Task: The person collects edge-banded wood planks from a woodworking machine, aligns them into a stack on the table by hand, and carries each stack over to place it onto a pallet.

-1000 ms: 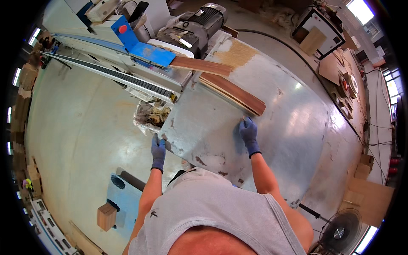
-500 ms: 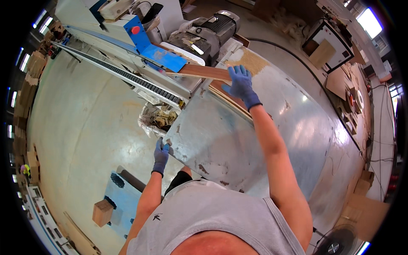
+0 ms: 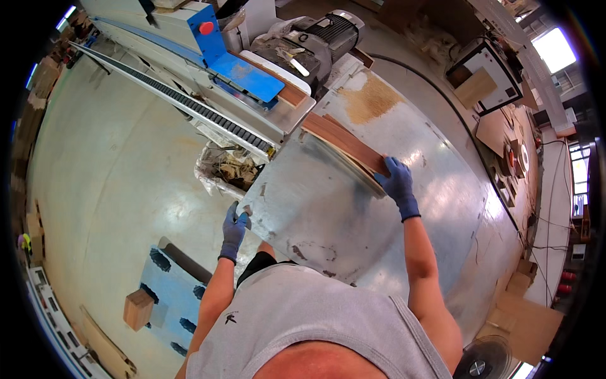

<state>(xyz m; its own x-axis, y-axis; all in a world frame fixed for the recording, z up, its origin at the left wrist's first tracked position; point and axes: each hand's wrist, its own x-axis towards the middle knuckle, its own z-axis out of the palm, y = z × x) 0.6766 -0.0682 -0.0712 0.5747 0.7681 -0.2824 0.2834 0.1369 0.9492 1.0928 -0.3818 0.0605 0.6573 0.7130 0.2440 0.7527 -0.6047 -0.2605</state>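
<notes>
My right hand (image 3: 398, 181), in a blue-grey glove, is closed on the near end of a reddish-brown wooden board (image 3: 353, 144). That board lies on another one or more, slightly fanned, on the metal table (image 3: 315, 208). My left hand (image 3: 233, 228), gloved alike, grips the table's near left corner, its thumb at the edge. Beyond the boards, another brown wooden strip (image 3: 291, 96) sits in the machine, partly hidden beneath a blue guard plate (image 3: 249, 77). Neither hand touches that strip.
A red button (image 3: 206, 28) tops the machine's blue bracket, near a motor (image 3: 331, 35). Sawdust (image 3: 369, 99) covers the table's far part. Left of the table are a scrap-filled bag (image 3: 230, 169) and a chain conveyor (image 3: 177, 95). A wooden block (image 3: 138, 309) stands on a blue pallet (image 3: 167, 284).
My right hand has let go of the strip at the machine and moved nearer, onto the stacked boards' near end. The strip has slid farther under the blue guard. My left hand stays at the corner.
</notes>
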